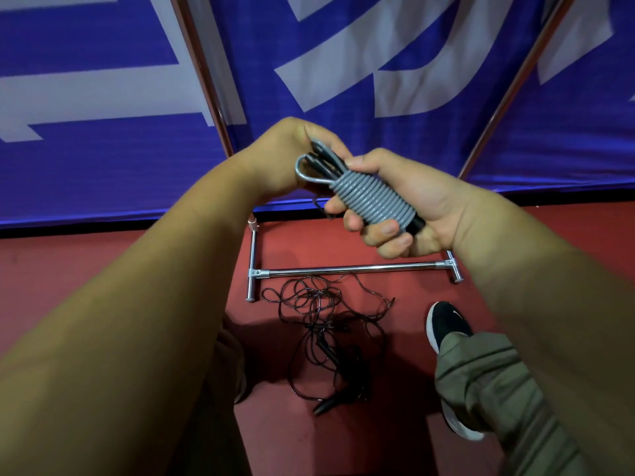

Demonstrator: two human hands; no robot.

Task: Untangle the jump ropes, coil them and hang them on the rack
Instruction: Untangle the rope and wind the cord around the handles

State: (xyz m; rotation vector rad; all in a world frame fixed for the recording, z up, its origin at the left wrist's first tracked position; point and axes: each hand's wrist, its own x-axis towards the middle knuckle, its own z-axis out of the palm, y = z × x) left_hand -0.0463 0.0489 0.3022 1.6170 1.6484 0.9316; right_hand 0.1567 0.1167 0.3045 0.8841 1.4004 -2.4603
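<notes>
A grey jump rope (372, 197) is wound in tight turns round its black handles, with a small loop sticking out at the upper left. My right hand (402, 207) grips the wound bundle, fingers curled under it and thumb on top. My left hand (292, 159) holds the upper end of the bundle by the loop and handle tips. On the red floor below lies a thin black jump rope (319, 324) in a loose tangle, its black handles near the bottom of the heap. The chrome rack's base bar (350, 269) stands just behind the tangle.
The rack's uprights (202, 73) rise against a blue banner with white lettering (343, 63). My right leg in olive trousers and a black shoe (446, 324) stands right of the tangle. Red floor spreads to the left.
</notes>
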